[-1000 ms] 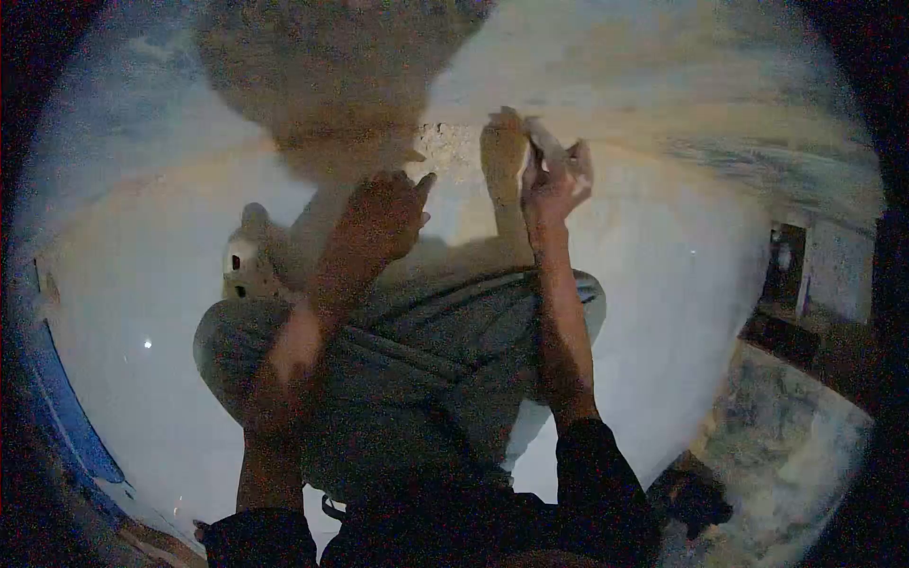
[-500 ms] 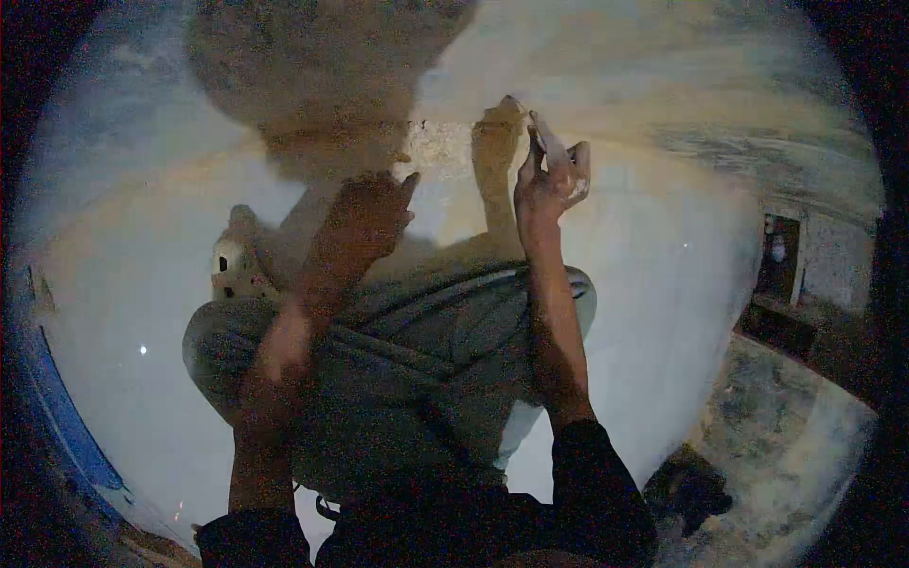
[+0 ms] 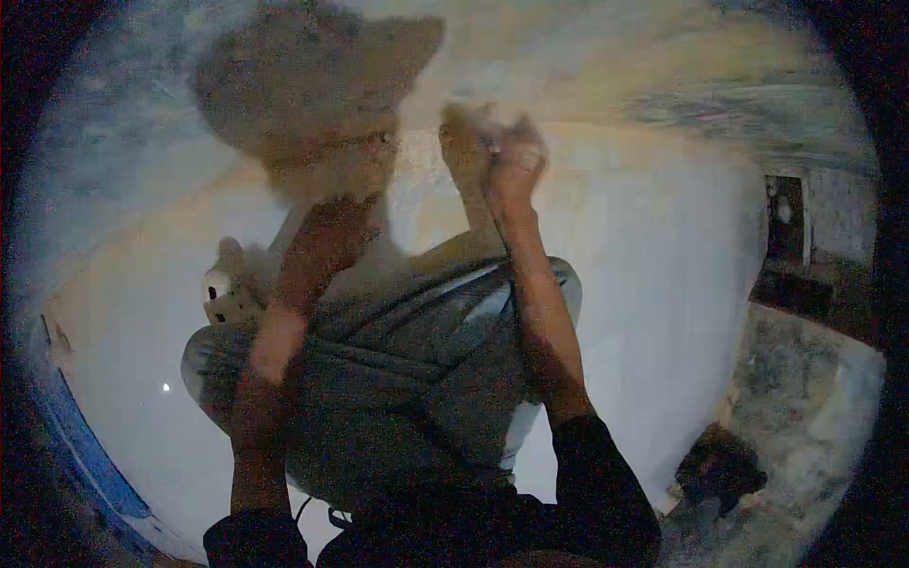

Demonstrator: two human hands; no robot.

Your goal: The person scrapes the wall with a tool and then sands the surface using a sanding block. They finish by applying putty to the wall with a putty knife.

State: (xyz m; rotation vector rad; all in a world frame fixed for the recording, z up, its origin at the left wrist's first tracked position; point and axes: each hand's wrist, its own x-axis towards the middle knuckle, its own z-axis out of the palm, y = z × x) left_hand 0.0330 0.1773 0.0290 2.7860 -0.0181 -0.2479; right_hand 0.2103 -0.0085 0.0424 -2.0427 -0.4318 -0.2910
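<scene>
My right hand [image 3: 516, 156] is raised ahead of my knee, close to the pale wall surface, and smeared by motion. Its fingers are drawn together around something small and pale that I cannot make out. A rough whitish patch [image 3: 417, 161] lies just to the left of it. Lower and further left, my left hand [image 3: 331, 237] reaches forward above my bent leg. Deep shadow hides its fingers, and nothing held shows there. Grey trousers [image 3: 407, 350] cover my folded legs beneath both forearms.
A pale shoe-like thing with dark openings [image 3: 222, 289] sits beyond my left knee. A blue strip [image 3: 90, 445] runs along the left edge. On the right are a dark bundle [image 3: 720, 469] and a dark doorway [image 3: 786, 218]. My head's shadow covers the upper left.
My right hand has moved left and is now blurred, its fingers less spread. My left hand has drawn slightly left and lower. The view has shifted a little.
</scene>
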